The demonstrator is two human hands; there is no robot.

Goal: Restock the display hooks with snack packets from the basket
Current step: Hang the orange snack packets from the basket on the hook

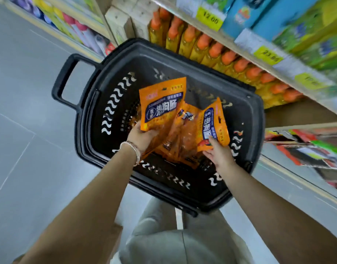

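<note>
Progress: early stage. No packet is on a hook yet, and the display hooks are not in view. The black perforated plastic basket [183, 60] stands on the grey tiled floor [30, 111] beside a wooden shelf [246, 52] that carries orange-capped bottles [215, 52]. Both hands are inside the basket for pick-up. Carrying and hanging are still to do, for these two packets and for the loose orange packets [180, 147] on the basket bottom.

Left hand [143, 137]: grips the lower edge of an orange printed snack packet [162, 103]. Most of its fingers are hidden beneath the packet, so their spread cannot be told. A beaded bracelet [133, 151] is on this wrist.

Right hand [219, 156]: pinches the lower edge of a second orange snack packet [213, 126], thumb on the printed face and the other fingers behind it.

Orientation, first packet: raised above the loose packets, printed face toward the camera. The long axis runs from the left hand away from the person. The header edge with the small slot is the far end, opposite the grip.

Orientation, second packet: raised and twisted, so it is seen foreshortened. The header strip with its slot faces the shelf side. It will probably need turning before it is hung.
</note>
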